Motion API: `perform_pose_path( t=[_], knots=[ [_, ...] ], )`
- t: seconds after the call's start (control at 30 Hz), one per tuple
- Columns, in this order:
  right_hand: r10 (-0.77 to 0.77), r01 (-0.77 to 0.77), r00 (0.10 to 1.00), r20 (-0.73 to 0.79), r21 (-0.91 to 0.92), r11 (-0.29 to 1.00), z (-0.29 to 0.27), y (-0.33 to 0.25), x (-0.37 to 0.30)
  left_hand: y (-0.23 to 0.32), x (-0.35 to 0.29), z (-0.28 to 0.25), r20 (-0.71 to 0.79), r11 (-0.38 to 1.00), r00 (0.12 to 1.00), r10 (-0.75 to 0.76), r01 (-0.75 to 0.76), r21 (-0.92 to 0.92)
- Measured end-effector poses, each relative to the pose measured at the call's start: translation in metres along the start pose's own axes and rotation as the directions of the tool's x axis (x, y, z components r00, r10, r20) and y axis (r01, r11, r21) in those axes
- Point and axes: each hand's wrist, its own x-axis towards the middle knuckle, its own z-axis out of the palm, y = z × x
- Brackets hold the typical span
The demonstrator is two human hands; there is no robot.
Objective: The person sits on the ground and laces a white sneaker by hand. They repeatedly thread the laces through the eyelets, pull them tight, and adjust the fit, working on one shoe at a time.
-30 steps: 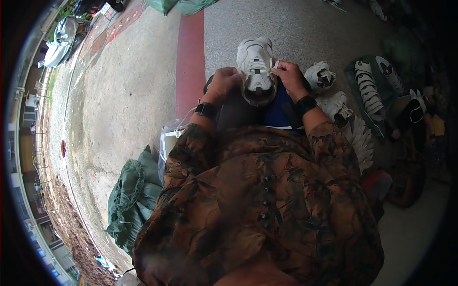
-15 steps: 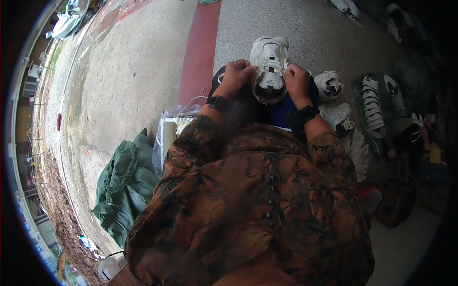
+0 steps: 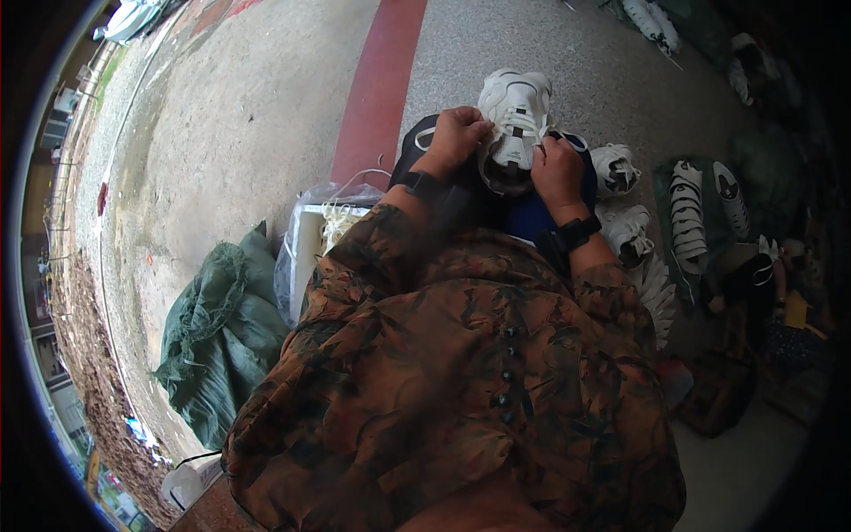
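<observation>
A white sneaker (image 3: 516,89) with dark trim rests on my lap, its toe pointing away from me. White shoelace (image 3: 518,124) runs across its upper, and the dark opening faces me. My left hand (image 3: 456,142) is closed in a pinch at the left edge of the lacing, gripping the lace. On the other side, my right hand (image 3: 560,173) pinches lace beside the tongue, its fingers curled. Both hands touch or nearly touch the shoe; the fingertips partly hide the lace ends.
To my right lie more white sneakers (image 3: 614,168) and a row of stacked white shoe parts (image 3: 688,217). On my left stand a white box (image 3: 306,244) in clear plastic, with pale laces (image 3: 337,222), and a green sack (image 3: 222,328). A red stripe (image 3: 377,89) crosses the floor ahead.
The shoe and both hands appear slightly farther right as the view shifts. My right hand has come a little nearer to me along the shoe's side; both hands keep their pinch.
</observation>
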Motion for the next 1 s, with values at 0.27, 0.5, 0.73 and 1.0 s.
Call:
perform_pose_path(
  t=[0.27, 0.5, 0.73, 1.0],
  knots=[
    [-0.205, 0.198, 0.979, -0.009, 0.309, 0.930, 0.001, -0.025, 0.019, 0.008, 0.006, 0.008, -0.032, 0.835, 0.991, 0.132, -0.093, 0.543],
    [-0.194, 0.177, 0.980, 0.036, 0.281, 0.943, 0.010, -0.021, 0.021, 0.006, -0.007, 0.016, 0.007, 0.661, 0.922, 0.388, -0.283, 0.694],
    [-0.134, 0.119, 0.988, 0.070, 0.195, 0.974, 0.008, -0.029, 0.022, 0.003, -0.009, 0.018, 0.215, 0.485, 0.884, 0.414, -0.415, 0.770],
    [-0.254, 0.246, 0.965, 0.071, 0.107, 0.963, 0.012, -0.035, 0.034, 0.001, -0.004, 0.001, 0.057, 0.808, 0.966, 0.253, -0.243, 0.536]
  ],
)
